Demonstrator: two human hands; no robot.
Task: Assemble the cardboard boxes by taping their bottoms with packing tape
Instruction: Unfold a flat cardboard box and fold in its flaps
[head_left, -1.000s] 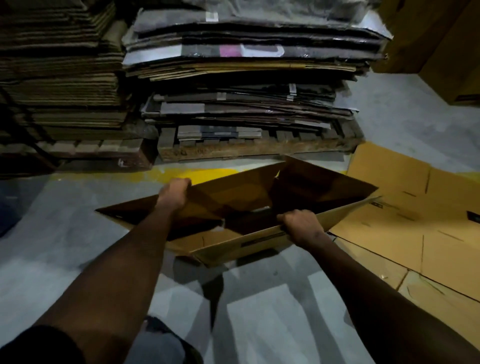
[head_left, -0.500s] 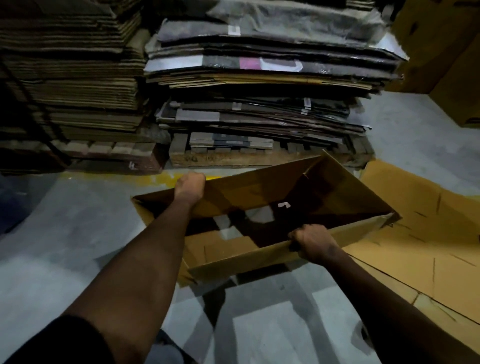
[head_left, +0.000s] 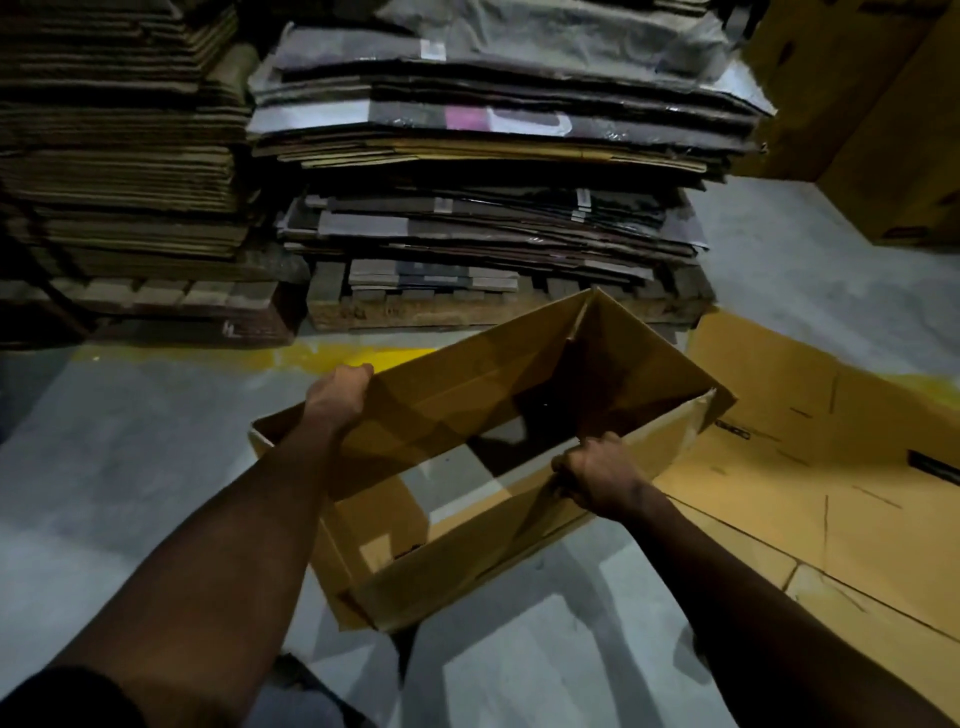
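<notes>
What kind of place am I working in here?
Likely a warehouse or packing area: flattened cardboard stacked on a wooden pallet, a concrete floor with a yellow painted line, and the unfolded box gripped by the left hand and right hand.

A warehouse or packing store: tall stacks of flattened cardboard (head_left: 493, 171) sit on wooden pallets (head_left: 467, 314) over a grey concrete floor (head_left: 130, 441) marked with a yellow line (head_left: 363, 358), with big cartons (head_left: 857, 104) at the right.

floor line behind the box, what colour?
Yellow. The painted line runs across the grey floor behind the box; seen in the head view, worn and patchy.
</notes>
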